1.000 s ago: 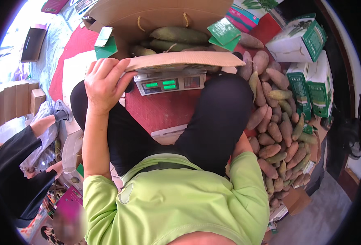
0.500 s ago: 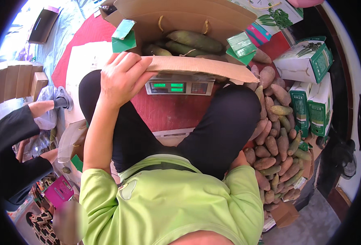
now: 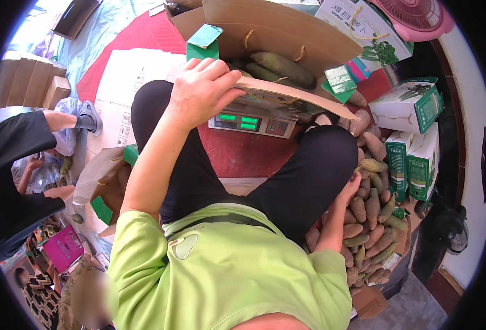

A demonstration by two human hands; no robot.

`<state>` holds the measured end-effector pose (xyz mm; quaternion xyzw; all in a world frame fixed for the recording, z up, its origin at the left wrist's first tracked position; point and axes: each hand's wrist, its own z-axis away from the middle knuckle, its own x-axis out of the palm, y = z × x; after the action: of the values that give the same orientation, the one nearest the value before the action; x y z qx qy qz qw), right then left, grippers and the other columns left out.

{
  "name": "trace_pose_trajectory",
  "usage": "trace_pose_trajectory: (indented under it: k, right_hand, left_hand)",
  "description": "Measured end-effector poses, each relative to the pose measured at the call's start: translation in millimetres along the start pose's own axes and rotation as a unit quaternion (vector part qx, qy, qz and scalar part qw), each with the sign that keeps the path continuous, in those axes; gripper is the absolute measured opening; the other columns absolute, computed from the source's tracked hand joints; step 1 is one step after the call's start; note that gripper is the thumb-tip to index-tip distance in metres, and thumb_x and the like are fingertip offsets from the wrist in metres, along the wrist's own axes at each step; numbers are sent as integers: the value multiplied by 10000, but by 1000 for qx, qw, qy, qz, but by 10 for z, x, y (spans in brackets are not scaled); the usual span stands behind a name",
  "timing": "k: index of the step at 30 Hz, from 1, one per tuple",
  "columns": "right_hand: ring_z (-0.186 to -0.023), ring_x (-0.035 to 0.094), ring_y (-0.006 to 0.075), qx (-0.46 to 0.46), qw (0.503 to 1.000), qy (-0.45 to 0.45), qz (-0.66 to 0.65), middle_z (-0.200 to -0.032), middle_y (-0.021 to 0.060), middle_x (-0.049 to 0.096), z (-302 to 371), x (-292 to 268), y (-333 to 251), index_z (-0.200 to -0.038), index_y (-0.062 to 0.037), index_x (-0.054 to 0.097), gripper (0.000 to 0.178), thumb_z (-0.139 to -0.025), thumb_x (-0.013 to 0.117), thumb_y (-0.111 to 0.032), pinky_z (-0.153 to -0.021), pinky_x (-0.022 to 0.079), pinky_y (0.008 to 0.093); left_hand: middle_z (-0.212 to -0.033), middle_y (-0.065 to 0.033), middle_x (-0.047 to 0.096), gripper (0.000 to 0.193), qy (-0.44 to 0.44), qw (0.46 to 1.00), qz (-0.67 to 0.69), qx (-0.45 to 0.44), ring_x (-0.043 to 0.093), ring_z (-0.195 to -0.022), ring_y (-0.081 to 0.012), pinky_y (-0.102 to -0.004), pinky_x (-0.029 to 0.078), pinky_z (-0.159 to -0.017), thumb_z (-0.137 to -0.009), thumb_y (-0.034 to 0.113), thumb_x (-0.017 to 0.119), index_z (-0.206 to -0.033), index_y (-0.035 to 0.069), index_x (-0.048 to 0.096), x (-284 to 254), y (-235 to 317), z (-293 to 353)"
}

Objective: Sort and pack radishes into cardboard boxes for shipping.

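A: Pile of sweet potatoes (image 3: 370, 212), lower right of frame, heaped beside the person's knee. Status of the right hand (image 3: 351, 188)?

B: Right hand sits at the pile's upper left edge, fingers down among the tubers; whether it grips one cannot be told, the knee hides most of it.

A: Next entry, centre of frame.

B: Weighing scale (image 3: 252, 123), grey, green lit displays, resting on the red mat (image 3: 237, 157) between the knees.

A: Above that?

B: Cardboard flap (image 3: 287, 96), brown, lying tilted across the top of the scale. Left hand (image 3: 199, 91) is at its left end, upper centre, fingers curled over the flap's edge, thumb out of view; closed on the flap.

A: Containers beyond?

B: Open cardboard box (image 3: 276, 27), top centre, rope handles, green corner tabs; holds several long greenish-brown tubers just behind the flap. Upper right: green-and-white cartons (image 3: 413, 159), stacked, shut, contents unseen. Pink plastic basket (image 3: 416, 16) at top right edge.
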<state>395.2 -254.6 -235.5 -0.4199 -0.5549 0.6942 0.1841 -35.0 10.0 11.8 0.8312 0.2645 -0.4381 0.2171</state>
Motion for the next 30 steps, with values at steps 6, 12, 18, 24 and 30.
trace_pose_trajectory:
  k: [6, 12, 18, 24, 30]
  right_hand:
    - [-978, 556, 170, -183, 980, 58, 45, -1070, 90, 573, -265, 3, -1754, -1177, 28, 474, 411, -834, 683, -59, -854, 463, 297]
    - [-1005, 561, 184, -270, 944, 13, -190, -1111, 104, 563, -455, 143, -3177, -1164, 29, 493, 363, -842, 661, 4, -895, 458, 299]
    - [-1002, 566, 148, -309, 907, -184, -220, -1084, 87, 592, -441, 909, -3859, -1187, 22, 523, 371, -840, 653, 22, -873, 473, 275]
    - [-919, 595, 202, -456, 818, -306, 173, -1028, 83, 628, -243, 1697, -4043, -1177, -87, 598, 369, -818, 657, -150, -795, 464, 304]
    - [-870, 613, 171, -373, 862, -312, 141, -974, 99, 649, -339, 1807, -3764, -1125, -69, 635, 299, -851, 658, -186, -781, 475, 283]
  left_hand:
    - [-782, -8, 567, 278, 17, 1000, 16, 4, 579, -745, -198, -335, 449, -674, -694, 262, 748, -915, 115, 667, 22, -36, 23]
    - [-784, -13, 566, 270, 22, 1000, 22, 1, 582, -745, -204, -337, 452, -674, -702, 260, 743, -914, 111, 667, -8, -41, -4]
    - [-785, -10, 563, 268, 26, 999, 22, 3, 582, -754, -200, -337, 447, -681, -710, 258, 738, -924, 116, 663, -13, -44, 51]
    - [-800, -7, 569, 263, 24, 999, 20, 4, 587, -773, -193, -340, 446, -696, -728, 277, 724, -930, 121, 660, -10, -96, 57]
    - [-810, -1, 559, 237, 34, 999, 14, 5, 582, -796, -197, -337, 446, -717, -738, 312, 710, -891, 138, 656, 18, -116, 80]
